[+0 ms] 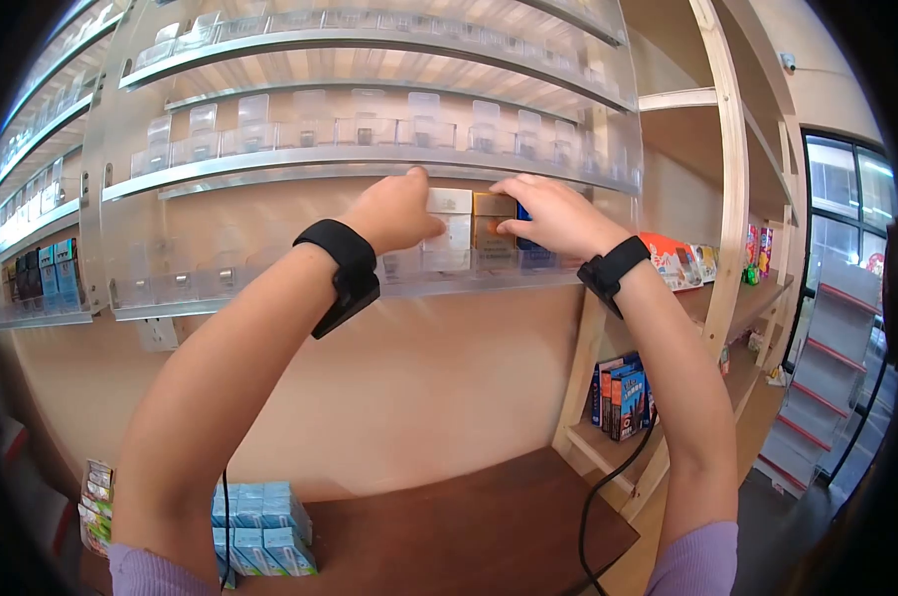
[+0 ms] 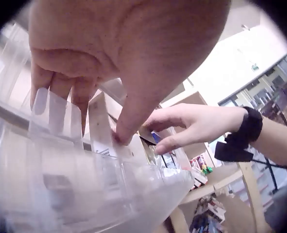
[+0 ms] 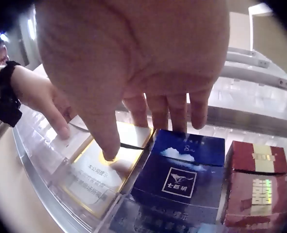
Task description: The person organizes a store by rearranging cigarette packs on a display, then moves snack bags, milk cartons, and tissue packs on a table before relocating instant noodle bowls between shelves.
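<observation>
Fingers of the left hand (image 1: 389, 211) pinch a white cardboard box (image 1: 455, 243); the right hand's (image 1: 560, 214) grip a gold-edged white box (image 3: 90, 179) at its three o'clock, on a clear plastic shelf (image 1: 509, 281). Light, stiff, crushable-looking, both suit a hold near the top.

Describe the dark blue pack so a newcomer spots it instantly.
Find the clear rack on the wall, then the person's right hand at its bottom row. There, in the right wrist view, the dark blue pack sits between a gold-edged pack and a dark red pack. Unlike both, it has a white cloud motif above a square-framed emblem.
</observation>
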`<state>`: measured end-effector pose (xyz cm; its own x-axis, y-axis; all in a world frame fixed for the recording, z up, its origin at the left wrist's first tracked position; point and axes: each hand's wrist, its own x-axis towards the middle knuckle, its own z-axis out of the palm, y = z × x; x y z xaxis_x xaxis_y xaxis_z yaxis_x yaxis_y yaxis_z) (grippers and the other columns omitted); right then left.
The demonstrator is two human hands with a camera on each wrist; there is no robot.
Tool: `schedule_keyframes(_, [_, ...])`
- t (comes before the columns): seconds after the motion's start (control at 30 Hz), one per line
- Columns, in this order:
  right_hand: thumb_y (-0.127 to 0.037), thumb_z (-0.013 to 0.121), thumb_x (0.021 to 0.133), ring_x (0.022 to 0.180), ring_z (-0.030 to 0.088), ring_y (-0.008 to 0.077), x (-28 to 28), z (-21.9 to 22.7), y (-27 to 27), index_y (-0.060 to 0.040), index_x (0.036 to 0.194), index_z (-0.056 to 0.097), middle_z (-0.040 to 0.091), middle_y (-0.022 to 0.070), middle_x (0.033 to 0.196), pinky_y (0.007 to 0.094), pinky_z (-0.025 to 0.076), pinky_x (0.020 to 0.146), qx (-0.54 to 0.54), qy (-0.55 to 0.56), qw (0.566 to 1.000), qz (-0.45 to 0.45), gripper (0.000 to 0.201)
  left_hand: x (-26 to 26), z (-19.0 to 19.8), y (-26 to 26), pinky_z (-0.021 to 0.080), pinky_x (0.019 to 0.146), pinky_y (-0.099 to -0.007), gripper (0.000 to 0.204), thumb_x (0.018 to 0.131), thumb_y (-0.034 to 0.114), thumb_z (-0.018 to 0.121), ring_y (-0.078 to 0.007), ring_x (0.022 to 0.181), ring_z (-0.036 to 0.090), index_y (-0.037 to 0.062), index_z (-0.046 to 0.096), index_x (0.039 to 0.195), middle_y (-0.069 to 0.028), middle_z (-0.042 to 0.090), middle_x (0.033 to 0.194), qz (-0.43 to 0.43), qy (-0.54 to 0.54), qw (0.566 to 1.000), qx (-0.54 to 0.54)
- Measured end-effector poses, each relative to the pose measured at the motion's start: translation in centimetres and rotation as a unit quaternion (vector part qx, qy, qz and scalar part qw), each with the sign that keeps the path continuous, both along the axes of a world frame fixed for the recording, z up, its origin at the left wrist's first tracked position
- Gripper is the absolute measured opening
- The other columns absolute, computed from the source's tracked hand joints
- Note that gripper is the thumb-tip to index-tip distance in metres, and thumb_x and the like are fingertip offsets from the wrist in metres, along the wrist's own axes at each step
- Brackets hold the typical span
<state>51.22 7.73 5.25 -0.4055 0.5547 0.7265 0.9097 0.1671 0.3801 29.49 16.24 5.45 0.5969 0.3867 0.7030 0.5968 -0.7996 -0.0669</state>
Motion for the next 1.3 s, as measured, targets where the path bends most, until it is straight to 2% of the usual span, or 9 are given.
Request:
schedule_keyframes(0.17, [-0.017, 0.068, 0.08, 0.103, 0.058, 0.0313, 0.6, 0.3, 0.6, -0.0051, 0.105, 0.053, 0.062, 0.0152, 0.105, 0.0382, 0.046, 0.086, -0.068, 0.101, 0.988, 0.096, 0.032, -0.2, 0.5, 0.8, 0.049, 0.07, -0.0368, 0.047, 0.079, 0.025, 0.069, -0.03, 0.079, 0.065, -0.0047, 0.046, 0.107, -0.0217, 0.064, 0.086, -0.085, -0.042, 0.98, -0.173])
schedule_keyframes(0.3, [-0.017, 0.067, 0.08, 0.101, 0.059, 0.0303, 0.9, 0.1, 0.4, -0.0081, 0.107, 0.054, 0.063, 0.0132, 0.104, 0.0379, 0.047, 0.084, -0.065, 0.113, 0.985, 0.109, 0.032, -0.6, 0.5, -0.2, 0.049, 0.069, -0.0361, 0.043, 0.084, 0.025, 0.066, -0.027, 0.076, 0.064, -0.0054, 0.045, 0.107, -0.0189, 0.064, 0.086, -0.096, -0.058, 0.972, -0.208])
schedule_keyframes(0.4, [-0.016, 0.067, 0.08, 0.1, 0.06, 0.029, 0.9, -0.2, 0.2, -0.0102, 0.109, 0.054, 0.064, 0.0111, 0.103, 0.0377, 0.047, 0.083, -0.041, 0.102, 0.987, 0.113, 0.032, -0.6, 0.6, -0.4, 0.048, 0.075, -0.0336, 0.042, 0.09, 0.024, 0.06, -0.0192, 0.084, 0.063, -0.0023, 0.043, 0.119, -0.0166, 0.062, 0.099, -0.092, -0.042, 0.966, -0.238])
schedule_keyframes(0.5, [-0.016, 0.066, 0.081, 0.098, 0.06, 0.028, 0.9, -0.4, 0.1, -0.011, 0.112, 0.054, 0.063, 0.0104, 0.105, 0.0366, 0.048, 0.082, -0.023, 0.111, 0.984, 0.137, 0.033, -0.4, -0.1, 0.8, 0.049, 0.071, -0.0382, 0.04, 0.087, 0.025, 0.063, -0.031, 0.082, 0.063, -0.0039, 0.044, 0.108, -0.0197, 0.063, 0.09, -0.133, -0.055, 0.973, -0.181])
schedule_keyframes(0.57, [-0.014, 0.066, 0.081, 0.097, 0.06, 0.0272, 1.1, -0.4, 0.2, -0.0116, 0.115, 0.054, 0.062, 0.0107, 0.106, 0.0361, 0.048, 0.083, -0.015, 0.089, 0.986, 0.144, 0.036, -0.4, -0.7, 1.5, 0.048, 0.073, -0.0405, 0.042, 0.086, 0.024, 0.064, -0.0365, 0.085, 0.062, -0.0027, 0.044, 0.111, -0.0216, 0.063, 0.093, -0.161, -0.059, 0.985, -0.006])
schedule_keyframes(0.67, [-0.012, 0.066, 0.08, 0.096, 0.059, 0.0263, 1.3, -0.4, 0.2, -0.0122, 0.119, 0.054, 0.061, 0.0104, 0.109, 0.0354, 0.047, 0.084, -0.014, 0.111, 0.977, 0.181, 0.041, -0.5, -1.2, 1.3, 0.047, 0.074, -0.0428, 0.042, 0.085, 0.023, 0.064, -0.0396, 0.087, 0.061, -0.0023, 0.043, 0.112, -0.023, 0.063, 0.092, -0.161, -0.075, 0.984, -0.018])
schedule_keyframes(0.77, [-0.009, 0.067, 0.079, 0.097, 0.058, 0.0251, 1.0, -0.5, -0.1, -0.0118, 0.12, 0.055, 0.059, 0.0097, 0.11, 0.0352, 0.047, 0.086, -0.02, 0.116, 0.975, 0.186, 0.043, -0.5, -1.0, 0.1, 0.048, 0.076, -0.038, 0.035, 0.088, 0.021, 0.062, -0.0292, 0.089, 0.063, 0.0011, 0.044, 0.11, -0.0184, 0.064, 0.093, -0.12, -0.076, 0.989, -0.052])
schedule_keyframes(1.2, [-0.006, 0.069, 0.078, 0.1, 0.058, 0.0195, 3.1, -0.4, -1.2, -0.0074, 0.12, 0.058, 0.058, 0.0079, 0.108, 0.0318, 0.046, 0.092, -0.01, 0.203, 0.944, 0.261, 0.044, -1.4, -1.2, -2.7, 0.046, 0.081, -0.04, 0.03, 0.094, 0.021, 0.054, -0.0377, 0.097, 0.06, 0.0049, 0.035, 0.11, -0.0237, 0.063, 0.1, -0.122, -0.061, 0.99, -0.046])
schedule_keyframes(1.3, [-0.003, 0.068, 0.08, 0.11, 0.053, 0.0158, 3.1, -0.2, -2.9, -0.0062, 0.125, 0.056, 0.055, 0.006, 0.12, 0.0297, 0.044, 0.095, -0.033, 0.222, 0.942, 0.25, 0.047, -2.1, -1.2, -4.8, 0.046, 0.08, -0.0398, 0.031, 0.093, 0.019, 0.055, -0.0352, 0.099, 0.06, 0.0057, 0.035, 0.111, -0.0225, 0.062, 0.103, -0.166, -0.045, 0.985, 0.001])
